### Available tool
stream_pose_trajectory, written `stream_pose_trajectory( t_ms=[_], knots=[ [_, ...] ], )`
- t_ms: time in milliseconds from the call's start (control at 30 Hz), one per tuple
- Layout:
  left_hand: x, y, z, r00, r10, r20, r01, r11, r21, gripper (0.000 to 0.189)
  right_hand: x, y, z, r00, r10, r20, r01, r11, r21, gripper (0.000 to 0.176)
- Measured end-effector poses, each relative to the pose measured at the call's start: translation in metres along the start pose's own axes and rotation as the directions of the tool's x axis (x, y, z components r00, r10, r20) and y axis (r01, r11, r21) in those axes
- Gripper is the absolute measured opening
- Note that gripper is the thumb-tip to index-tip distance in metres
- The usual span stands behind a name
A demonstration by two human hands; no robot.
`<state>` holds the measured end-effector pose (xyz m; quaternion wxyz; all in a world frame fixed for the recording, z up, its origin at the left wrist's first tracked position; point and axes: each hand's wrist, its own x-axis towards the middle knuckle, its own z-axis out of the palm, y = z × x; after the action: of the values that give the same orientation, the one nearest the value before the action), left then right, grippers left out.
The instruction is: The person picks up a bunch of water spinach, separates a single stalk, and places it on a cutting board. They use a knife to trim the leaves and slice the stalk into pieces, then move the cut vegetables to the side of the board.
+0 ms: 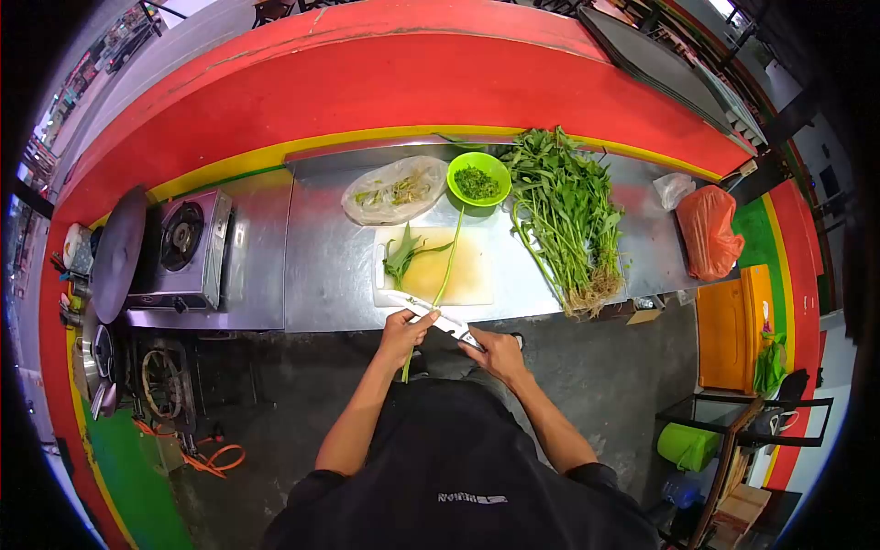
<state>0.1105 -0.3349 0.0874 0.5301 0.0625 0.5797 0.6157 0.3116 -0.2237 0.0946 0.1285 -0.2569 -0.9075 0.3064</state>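
Note:
My right hand (500,356) is closed round the handle of a white knife (447,324), its blade pointing up and left past the counter edge. In my left hand (401,337) the fingers are closed on a long green stalk (447,266), which crosses behind the blade and hangs out below the hand. Beyond the hands lies a stained white cutting board (477,291) with cut leaves (401,257) on its left. A green bowl (500,198) of chopped greens and a clear plastic bag (367,209) of trimmings sit behind it. To the right rests a large bundle of leafy greens (573,211) with roots.
A gas stove (188,247) and a large round dark lid (122,255) stand at the left of the metal counter (321,284). An orange plastic bag (709,234) is at the right end. A red wall (367,101) runs along the back.

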Motion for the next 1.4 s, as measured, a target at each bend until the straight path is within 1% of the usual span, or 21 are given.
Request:
stream_pose_trajectory(
  t_ms=[33, 167, 300, 333, 467, 533, 700, 800, 933, 1033, 1067, 1167, 1200, 1233, 1300, 1400],
  knots=[
    [-0.001, 0.001, 0.001, 1.0, 0.004, 0.009, -0.004, 1.0, -0.002, 0.024, 0.0, -0.001, -0.001, 0.999, 0.03, 0.046, -0.029, 1.0, -0.01, 0.037],
    [0.002, -0.004, 0.0, 1.0, 0.002, -0.011, -0.002, 0.998, 0.057, 0.022, -0.002, -0.001, 0.0, 0.999, 0.015, 0.031, -0.017, 0.999, 0.051, 0.037],
    [0.0, -0.005, 0.002, 0.999, 0.041, 0.004, -0.041, 0.999, 0.015, 0.021, -0.003, -0.003, 0.002, 1.0, 0.021, 0.02, -0.021, 1.0, 0.015, 0.037],
    [0.002, -0.008, 0.002, 0.998, 0.051, -0.041, -0.049, 0.998, 0.036, 0.021, -0.002, -0.005, 0.0, 1.0, 0.03, 0.004, -0.03, 1.0, 0.009, 0.038],
    [0.0, -0.007, 0.0, 0.996, 0.07, -0.06, -0.066, 0.996, 0.059, 0.02, 0.001, -0.006, -0.004, 0.999, 0.044, -0.016, -0.044, 0.999, 0.011, 0.038],
    [-0.002, -0.006, 0.003, 0.997, 0.05, -0.06, -0.048, 0.998, 0.033, 0.019, 0.002, -0.007, -0.005, 0.997, 0.07, 0.011, -0.07, 0.997, -0.031, 0.037],
    [0.003, -0.005, 0.002, 0.997, 0.063, -0.044, -0.062, 0.998, 0.013, 0.02, 0.006, -0.005, -0.006, 0.999, 0.036, 0.001, -0.036, 0.999, 0.015, 0.036],
    [0.004, -0.004, -0.001, 0.998, 0.065, 0.013, -0.065, 0.998, -0.022, 0.02, 0.007, -0.003, -0.005, 1.0, 0.019, 0.003, -0.019, 0.998, 0.062, 0.038],
    [0.006, -0.003, 0.003, 0.998, 0.057, -0.015, -0.057, 0.998, 0.003, 0.02, 0.009, 0.003, 0.002, 1.0, -0.003, 0.018, 0.001, 0.996, 0.086, 0.04],
    [0.005, -0.002, 0.007, 0.997, 0.066, -0.026, -0.067, 0.997, -0.029, 0.021, 0.009, 0.0, 0.008, 1.0, 0.004, 0.01, -0.005, 0.998, 0.066, 0.04],
    [0.006, -0.002, 0.005, 0.997, 0.065, -0.031, -0.066, 0.998, -0.021, 0.022, 0.009, 0.0, 0.008, 1.0, 0.02, 0.018, -0.021, 0.999, 0.044, 0.038],
    [0.009, -0.008, -0.003, 0.996, 0.072, -0.045, -0.072, 0.997, 0.011, 0.022, 0.011, -0.005, 0.003, 0.998, 0.058, 0.004, -0.059, 0.997, 0.059, 0.036],
    [0.011, -0.01, -0.005, 0.996, 0.08, -0.05, -0.079, 0.996, 0.036, 0.023, 0.011, -0.003, 0.003, 0.999, 0.02, -0.025, -0.019, 0.998, 0.054, 0.034],
    [0.012, -0.011, -0.006, 0.996, 0.079, -0.05, -0.077, 0.996, 0.037, 0.023, 0.011, -0.002, 0.002, 0.999, 0.022, -0.024, -0.02, 0.998, 0.055, 0.034],
    [0.013, -0.011, -0.006, 0.996, 0.08, -0.045, -0.077, 0.995, 0.056, 0.021, 0.012, 0.0, 0.001, 0.999, 0.05, 0.02, -0.05, 0.998, 0.034, 0.033],
    [0.009, -0.004, 0.0, 0.997, 0.068, -0.029, -0.068, 0.998, 0.003, 0.02, 0.013, 0.0, 0.002, 0.999, 0.034, 0.007, -0.034, 0.997, 0.074, 0.034]
  ],
)
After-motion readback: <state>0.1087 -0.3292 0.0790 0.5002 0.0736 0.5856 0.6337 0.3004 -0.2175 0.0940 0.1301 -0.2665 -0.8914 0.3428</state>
